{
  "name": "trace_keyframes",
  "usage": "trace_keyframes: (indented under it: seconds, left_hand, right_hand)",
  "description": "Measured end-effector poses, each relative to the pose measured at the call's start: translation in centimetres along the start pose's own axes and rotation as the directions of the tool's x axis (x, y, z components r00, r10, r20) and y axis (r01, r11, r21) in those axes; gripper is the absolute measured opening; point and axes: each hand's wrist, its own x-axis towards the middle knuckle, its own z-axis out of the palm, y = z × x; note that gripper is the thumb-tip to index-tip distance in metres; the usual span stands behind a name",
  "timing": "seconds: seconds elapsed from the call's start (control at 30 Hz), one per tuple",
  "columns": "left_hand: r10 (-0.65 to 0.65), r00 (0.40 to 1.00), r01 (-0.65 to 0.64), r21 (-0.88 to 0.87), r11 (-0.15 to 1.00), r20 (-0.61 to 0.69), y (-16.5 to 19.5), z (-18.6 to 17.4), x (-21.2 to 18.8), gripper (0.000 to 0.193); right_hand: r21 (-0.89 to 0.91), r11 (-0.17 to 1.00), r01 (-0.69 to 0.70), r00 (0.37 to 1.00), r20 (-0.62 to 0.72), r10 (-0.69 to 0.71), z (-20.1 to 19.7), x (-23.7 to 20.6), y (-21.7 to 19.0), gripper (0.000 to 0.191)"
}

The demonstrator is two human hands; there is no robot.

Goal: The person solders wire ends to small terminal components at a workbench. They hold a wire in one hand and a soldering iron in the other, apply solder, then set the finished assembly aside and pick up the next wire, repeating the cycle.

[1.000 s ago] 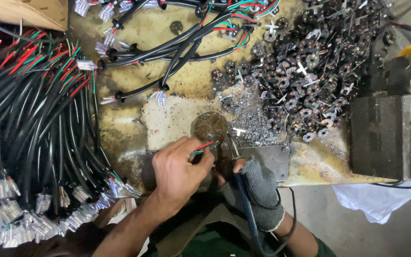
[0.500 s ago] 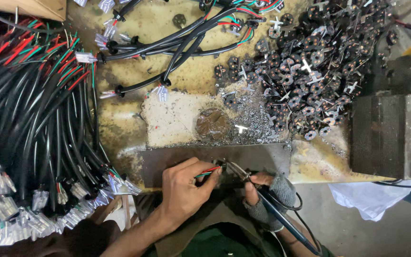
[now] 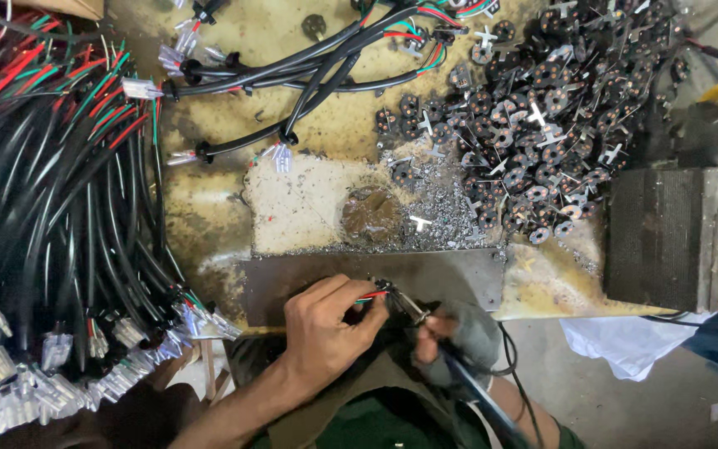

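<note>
We take the grey metal plate (image 3: 450,278) at the near edge of the bench as our landmark. Just below its near edge, our left hand (image 3: 326,333) pinches a thin red and green wire (image 3: 369,296) between thumb and fingertips. Touching that wire's end, also just below the plate, is the metal tip of a soldering iron (image 3: 405,306), gripped by our right hand (image 3: 459,341), which wears a grey cloth wrap; the iron's dark cord trails down from it.

Above the plate lies a round scorched patch (image 3: 369,214) amid silvery solder crumbs (image 3: 446,216). Farther above and to the right of the plate spreads a heap of small dark round parts (image 3: 533,125). Well left of the plate hangs a thick bundle of black cables (image 3: 51,216) with clear connectors. Right of the plate stands a dark metal block (image 3: 666,241).
</note>
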Motion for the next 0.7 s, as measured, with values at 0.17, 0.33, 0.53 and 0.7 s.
trace_keyframes:
  seconds: [0.17,0.33,0.53,0.7]
  left_hand:
    - [0.004,1.000,-0.004,-0.020,1.000,0.013,-0.1,-0.1,0.0,0.016]
    - [-0.014,1.000,0.014,-0.002,1.000,0.023,0.1,-0.4,0.1,0.015]
    - [-0.018,1.000,0.018,0.007,1.000,0.017,0.2,-0.3,0.2,0.015]
    - [-0.072,0.996,0.070,0.041,0.997,0.053,0.2,-0.1,0.2,0.015]
  right_hand:
    - [0.175,0.877,0.447,0.894,-0.049,-0.446,-0.9,1.5,-1.2,0.034]
    - [0.091,0.979,0.184,0.965,-0.208,-0.162,-0.1,1.3,-2.2,0.030]
    - [0.227,0.971,0.081,0.974,-0.226,-0.028,-0.2,0.1,-1.2,0.025]
    - [0.370,0.869,-0.329,0.940,0.216,0.264,-0.3,-1.0,-0.2,0.006]
